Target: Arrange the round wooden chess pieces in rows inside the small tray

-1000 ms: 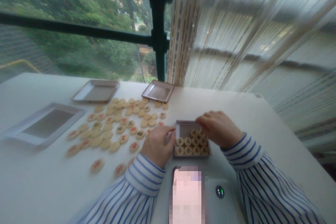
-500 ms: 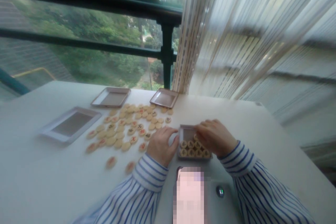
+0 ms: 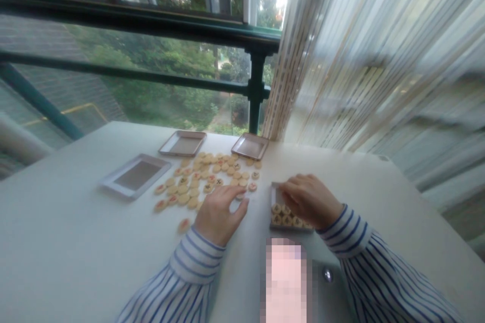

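Observation:
Round wooden Chinese chess pieces [image 3: 183, 198], some with red or black characters and others blank side up, lie scattered over the white table. At their right edge is my left hand [image 3: 217, 214], thumb and forefinger apart, with a piece just beyond its fingertips. A small shallow tray [image 3: 273, 197] holds rows of black-marked pieces [image 3: 287, 220] in its near part. My right hand [image 3: 312, 202] is over the tray's right side, fingers curled down and closed. Its fingertips are hidden, so I cannot see what they hold.
Three more shallow trays stand farther back: a large one [image 3: 136, 176] at left, another [image 3: 183, 143] behind the pieces, and a smaller one [image 3: 250, 147]. Near me lie a pixelated phone-like object [image 3: 286, 282] and a dark item with a shiny round part [image 3: 328, 275]. A string curtain hangs behind.
My left hand has moved left, away from the tray and toward the scattered pieces. My right hand stays over the tray. The whole view has shifted, so the table's things appear farther right.

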`<state>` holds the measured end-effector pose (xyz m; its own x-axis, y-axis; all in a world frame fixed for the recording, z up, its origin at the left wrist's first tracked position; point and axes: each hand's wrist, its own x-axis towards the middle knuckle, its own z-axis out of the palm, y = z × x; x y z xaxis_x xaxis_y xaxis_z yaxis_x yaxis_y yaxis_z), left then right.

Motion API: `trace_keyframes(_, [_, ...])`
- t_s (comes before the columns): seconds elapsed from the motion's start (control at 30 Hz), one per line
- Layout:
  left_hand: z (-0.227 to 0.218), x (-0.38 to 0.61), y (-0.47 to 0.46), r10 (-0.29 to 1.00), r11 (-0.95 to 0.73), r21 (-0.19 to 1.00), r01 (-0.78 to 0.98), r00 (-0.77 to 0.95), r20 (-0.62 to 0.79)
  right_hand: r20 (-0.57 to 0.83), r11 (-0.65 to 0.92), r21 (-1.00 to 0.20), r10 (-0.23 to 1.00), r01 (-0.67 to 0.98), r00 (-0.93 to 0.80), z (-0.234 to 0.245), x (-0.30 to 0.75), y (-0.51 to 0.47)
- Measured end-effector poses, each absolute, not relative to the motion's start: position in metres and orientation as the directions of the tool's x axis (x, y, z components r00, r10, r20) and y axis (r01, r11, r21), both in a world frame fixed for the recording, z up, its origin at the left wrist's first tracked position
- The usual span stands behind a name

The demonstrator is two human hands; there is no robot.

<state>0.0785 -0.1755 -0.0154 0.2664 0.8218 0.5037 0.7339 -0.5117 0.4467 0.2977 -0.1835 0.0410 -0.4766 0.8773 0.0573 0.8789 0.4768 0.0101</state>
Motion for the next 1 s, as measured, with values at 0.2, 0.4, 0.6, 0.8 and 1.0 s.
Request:
trace_keyframes(0.2, [-0.012, 0.048, -0.176, 0.836, -0.460, 0.426, 0.779, 0.219, 0.503, 0.058, 0.511, 0.043, 0.857, 0.859, -0.513, 0.051, 0.283, -0.181])
trace_keyframes(0.4, [-0.012, 0.023, -0.173, 0.847, -0.400, 0.428, 0.811, 0.148, 0.511, 0.032, 0.531, 0.085, 0.844, 0.843, -0.535, 0.059, 0.268, -0.178])
trace_keyframes(0.6, [-0.011, 0.004, -0.169, 0.874, -0.322, 0.421, 0.848, 0.096, 0.476, 0.007, 0.547, 0.093, 0.835, 0.832, -0.550, 0.063, 0.249, -0.173])
trace_keyframes(0.8, [-0.017, -0.019, -0.159, 0.884, -0.271, 0.414, 0.869, 0.055, 0.465, -0.023, 0.576, 0.103, 0.817, 0.811, -0.577, 0.060, 0.230, -0.165])
trace_keyframes(1.0, [-0.020, -0.035, -0.147, 0.912, -0.182, 0.362, 0.914, 0.020, 0.409, -0.004, 0.610, 0.109, 0.790, 0.785, -0.613, 0.053, 0.209, -0.156])
